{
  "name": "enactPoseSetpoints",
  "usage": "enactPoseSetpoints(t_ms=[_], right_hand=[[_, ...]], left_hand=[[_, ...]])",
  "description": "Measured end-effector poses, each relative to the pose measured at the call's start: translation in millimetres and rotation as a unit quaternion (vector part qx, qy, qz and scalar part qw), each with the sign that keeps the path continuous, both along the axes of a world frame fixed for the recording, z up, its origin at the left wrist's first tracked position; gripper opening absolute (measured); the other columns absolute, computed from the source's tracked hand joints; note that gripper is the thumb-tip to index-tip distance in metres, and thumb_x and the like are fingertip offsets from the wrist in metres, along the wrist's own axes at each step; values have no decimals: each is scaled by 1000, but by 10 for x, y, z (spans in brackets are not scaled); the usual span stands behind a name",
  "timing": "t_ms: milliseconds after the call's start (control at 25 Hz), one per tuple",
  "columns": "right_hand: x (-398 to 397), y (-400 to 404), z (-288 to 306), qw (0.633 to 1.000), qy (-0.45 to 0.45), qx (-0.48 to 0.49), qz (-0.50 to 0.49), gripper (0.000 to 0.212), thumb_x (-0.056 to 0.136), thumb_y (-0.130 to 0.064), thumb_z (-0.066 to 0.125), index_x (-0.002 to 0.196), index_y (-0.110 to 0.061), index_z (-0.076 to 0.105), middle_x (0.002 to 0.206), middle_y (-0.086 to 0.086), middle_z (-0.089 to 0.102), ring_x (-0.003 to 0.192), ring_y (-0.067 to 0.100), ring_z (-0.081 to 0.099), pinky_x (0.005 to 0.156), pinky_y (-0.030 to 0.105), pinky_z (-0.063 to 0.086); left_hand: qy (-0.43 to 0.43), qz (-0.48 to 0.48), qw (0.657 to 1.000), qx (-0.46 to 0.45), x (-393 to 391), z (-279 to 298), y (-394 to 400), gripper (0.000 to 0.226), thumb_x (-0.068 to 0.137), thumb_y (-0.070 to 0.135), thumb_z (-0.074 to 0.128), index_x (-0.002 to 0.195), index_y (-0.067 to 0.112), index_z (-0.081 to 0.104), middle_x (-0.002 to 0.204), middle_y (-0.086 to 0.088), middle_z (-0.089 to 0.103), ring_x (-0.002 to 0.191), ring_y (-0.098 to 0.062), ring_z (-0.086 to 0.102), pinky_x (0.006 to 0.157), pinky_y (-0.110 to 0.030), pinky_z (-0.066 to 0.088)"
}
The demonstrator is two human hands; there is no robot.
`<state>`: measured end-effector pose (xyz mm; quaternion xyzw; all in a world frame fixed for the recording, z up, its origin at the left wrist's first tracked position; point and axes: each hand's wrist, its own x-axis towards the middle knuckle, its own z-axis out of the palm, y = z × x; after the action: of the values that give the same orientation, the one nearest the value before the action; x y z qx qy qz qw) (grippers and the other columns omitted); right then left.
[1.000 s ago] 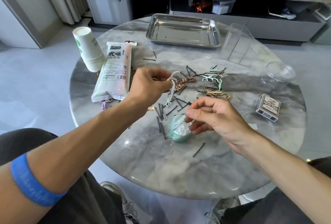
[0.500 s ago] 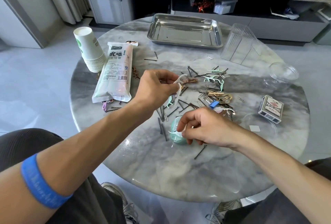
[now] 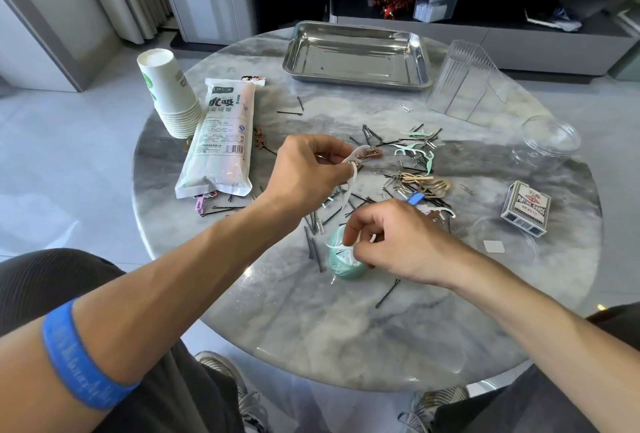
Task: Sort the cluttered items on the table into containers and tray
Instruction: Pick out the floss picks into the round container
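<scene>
My left hand [image 3: 308,169] pinches a few white and mint floss picks [image 3: 351,178] above the middle of the round marble table [image 3: 346,328]. My right hand [image 3: 391,242] hovers over a small mint-green container [image 3: 341,264] and pinches a white floss pick [image 3: 337,245] at its mouth; more picks stick out of it. A scatter of black hairpins, paper clips, floss picks and gold clips [image 3: 415,169] lies beyond both hands. One hairpin [image 3: 388,293] lies alone near the container.
A steel tray [image 3: 356,55] sits at the table's far side. A stack of paper cups [image 3: 169,93] and a straw packet [image 3: 221,138] lie left. Clear plastic containers [image 3: 464,86], a clear jar [image 3: 550,136] and a playing-card box [image 3: 526,212] are right.
My right hand came down from above the pile onto the mint container with a floss pick. My left hand stayed in place holding its picks.
</scene>
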<state>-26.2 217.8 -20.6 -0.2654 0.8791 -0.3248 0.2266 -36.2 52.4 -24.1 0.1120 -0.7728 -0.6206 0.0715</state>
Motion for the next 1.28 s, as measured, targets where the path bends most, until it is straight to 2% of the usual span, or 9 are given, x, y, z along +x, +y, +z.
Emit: enactPoseSetpoints(t_ms=[120, 320, 480, 600, 760, 880, 1040, 1160, 1280], right_hand=[[-49, 66, 27, 999, -18, -32, -28, 12, 70, -17, 62, 77, -24, 69, 58, -11, 65, 51, 1, 54, 47, 13, 36], [-3, -41, -34, 999, -4, 34, 33, 12, 75, -12, 67, 78, -23, 70, 57, -12, 61, 54, 0, 54, 53, 18, 41], [-55, -1, -16, 999, 31, 37, 4, 9, 78, -28, 74, 79, -24, 66, 52, -18, 57, 48, 1, 49, 47, 16, 33], [-150, 59, -15, 987, 63, -38, -143, 12, 81, -33, 73, 82, -26, 64, 61, -11, 65, 50, 3, 55, 49, 25, 40], [-174, -24, -14, 945, -69, -238, -212, 27, 81, -10, 78, 96, -24, 61, 72, 2, 71, 54, 14, 61, 46, 29, 45], [-170, 7, -12, 931, -90, -278, -219, 36, 82, 2, 74, 101, -25, 59, 62, 3, 66, 53, 18, 62, 47, 29, 50], [-164, 121, 11, 919, -89, -286, -257, 18, 88, 0, 69, 100, -13, 65, 59, 3, 66, 52, 19, 63, 51, 33, 57], [0, 94, -36, 930, -42, -273, -242, 7, 90, -10, 70, 87, -11, 64, 60, 2, 69, 51, 20, 64, 50, 31, 55], [128, 1, -122, 954, 115, -184, -206, 15, 84, -18, 76, 76, -15, 64, 57, -6, 68, 47, 9, 56, 53, 20, 44]], left_hand=[[2, 5, 1000, 6, 7, 5, -8, 24, 75, 2, 77, 71, 25, 73, 59, 8, 64, 58, -13, 60, 71, -55, 58], [-7, 2, 1000, 4, -4, -22, 15, 17, 75, -1, 75, 82, 14, 75, 65, 3, 65, 62, -16, 58, 73, -57, 57], [-10, -2, 1000, 5, 13, -5, 19, 19, 75, -3, 74, 80, 16, 75, 66, 0, 65, 62, -17, 59, 72, -57, 57], [-27, -7, 999, 44, 30, 4, 37, 19, 75, -6, 74, 79, 13, 74, 71, -7, 67, 62, -18, 60, 72, -50, 58], [-38, -61, 989, 128, 78, 24, 116, 16, 77, -11, 72, 83, 3, 72, 70, -9, 65, 55, -13, 59, 55, -19, 51], [-37, -80, 985, 149, 82, 58, 84, 15, 78, -9, 74, 86, 3, 71, 72, -10, 64, 56, -13, 61, 59, -19, 53], [-40, -96, 980, 169, 73, 91, -23, 17, 79, -3, 76, 89, 10, 71, 73, -10, 63, 59, -17, 63, 61, -25, 56], [-39, -100, 984, 142, 63, 92, -58, 16, 76, 4, 81, 83, 16, 73, 72, -6, 66, 61, -16, 60, 58, -22, 53], [-46, -93, 990, 92, 55, 72, -52, 20, 71, 8, 85, 84, 15, 73, 68, -3, 67, 56, -7, 57, 51, -13, 43]])
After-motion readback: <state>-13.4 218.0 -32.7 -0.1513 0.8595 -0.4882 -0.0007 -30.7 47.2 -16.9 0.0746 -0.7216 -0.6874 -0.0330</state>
